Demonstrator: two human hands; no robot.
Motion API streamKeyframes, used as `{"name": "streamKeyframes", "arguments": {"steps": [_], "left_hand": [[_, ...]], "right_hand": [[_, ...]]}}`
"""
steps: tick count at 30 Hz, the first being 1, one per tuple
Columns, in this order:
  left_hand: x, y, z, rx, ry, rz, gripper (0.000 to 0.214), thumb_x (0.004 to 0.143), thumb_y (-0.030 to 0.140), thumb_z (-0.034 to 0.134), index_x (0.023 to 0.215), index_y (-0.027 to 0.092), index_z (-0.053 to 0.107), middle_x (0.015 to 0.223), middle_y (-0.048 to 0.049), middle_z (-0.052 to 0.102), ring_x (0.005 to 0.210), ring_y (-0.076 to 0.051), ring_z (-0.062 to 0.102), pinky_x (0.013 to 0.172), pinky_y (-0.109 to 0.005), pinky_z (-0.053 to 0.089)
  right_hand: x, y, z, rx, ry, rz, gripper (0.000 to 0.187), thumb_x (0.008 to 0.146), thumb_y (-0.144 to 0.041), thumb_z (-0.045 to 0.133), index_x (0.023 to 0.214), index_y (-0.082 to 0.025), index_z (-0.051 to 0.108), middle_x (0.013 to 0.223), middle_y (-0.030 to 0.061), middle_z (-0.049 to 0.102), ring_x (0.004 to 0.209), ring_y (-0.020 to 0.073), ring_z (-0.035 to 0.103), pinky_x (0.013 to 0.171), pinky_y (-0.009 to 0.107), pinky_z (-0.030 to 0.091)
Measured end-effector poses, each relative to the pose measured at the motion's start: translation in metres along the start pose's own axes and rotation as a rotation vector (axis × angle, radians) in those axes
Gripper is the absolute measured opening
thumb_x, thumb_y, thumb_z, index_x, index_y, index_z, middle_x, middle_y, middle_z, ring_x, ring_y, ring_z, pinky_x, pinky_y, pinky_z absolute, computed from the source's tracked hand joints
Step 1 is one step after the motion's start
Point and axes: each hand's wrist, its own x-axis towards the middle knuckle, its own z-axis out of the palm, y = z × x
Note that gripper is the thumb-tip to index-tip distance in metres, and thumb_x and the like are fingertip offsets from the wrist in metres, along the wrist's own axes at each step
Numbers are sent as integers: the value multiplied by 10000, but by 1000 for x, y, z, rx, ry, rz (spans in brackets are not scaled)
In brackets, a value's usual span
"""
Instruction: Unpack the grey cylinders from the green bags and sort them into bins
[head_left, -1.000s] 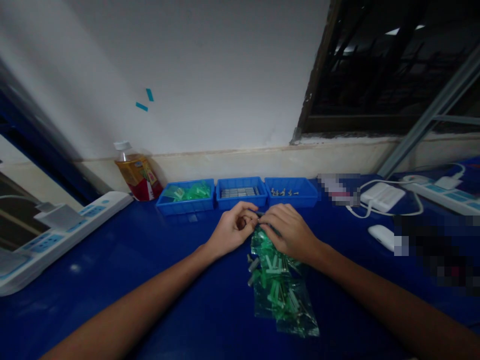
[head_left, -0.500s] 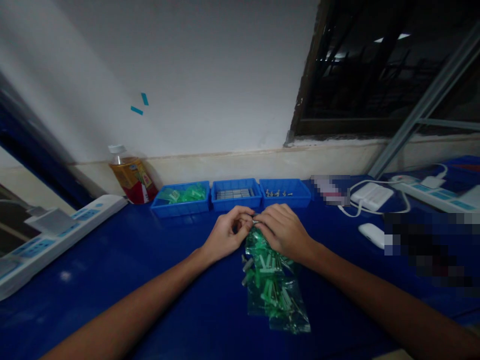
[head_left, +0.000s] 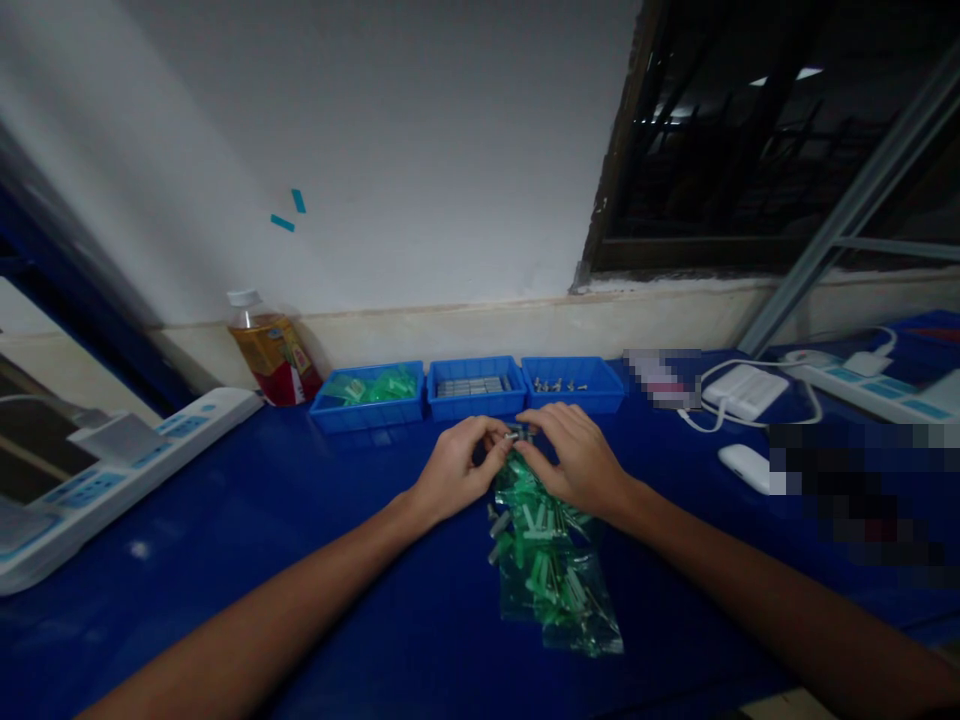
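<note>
table [head_left: 315,610]: wide bare room at 9 o'clock of the bags | green bags [head_left: 551,575]: piled at 6 o'clock of the hands, under the right hand [head_left: 576,462] | left hand [head_left: 452,472] and right hand: fingertips together, pinching a small metal piece [head_left: 514,434] | trays [head_left: 475,400]: row near at 12 o'clock, along the wall edge

Assembly workbench: parts bins [head_left: 475,387], power strips [head_left: 120,470]
</note>
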Motion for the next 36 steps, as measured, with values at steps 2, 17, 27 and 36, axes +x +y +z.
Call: {"name": "streamKeyframes", "arguments": {"steps": [2,17,27,36], "left_hand": [[0,1,-1,-11,-19,-24,177,893,278,475,890,148,596,717,-5,603,629,-108,552,573,-209,421],[7,-5,-1,203,-286,-241,268,839,422,533,982,239,666,1018,-30,672,976,-260,551,870,-453,363],[8,-13,-3,-294,-246,-360,188,776,321,591,837,144,573,664,22,536,603,-106,472,582,-231,376],[14,-11,-8,-481,-60,-376,178,788,309,583,771,156,494,619,45,450,544,-82,417,520,-203,328]], "right_hand": [[0,0,-1,10,-26,-38,205,905,-260,471,1031,-133,573,869,84,627,811,202,539,708,336,368],[-4,75,-1,-192,68,369,223,880,-338,503,783,-183,632,836,78,630,838,224,539,751,338,386],[-5,79,1,-276,78,462,303,886,-384,476,765,-182,667,811,87,639,803,233,547,714,347,394],[-5,80,1,-264,98,450,288,877,-372,493,771,-176,674,808,98,632,805,241,539,714,364,400]]}}
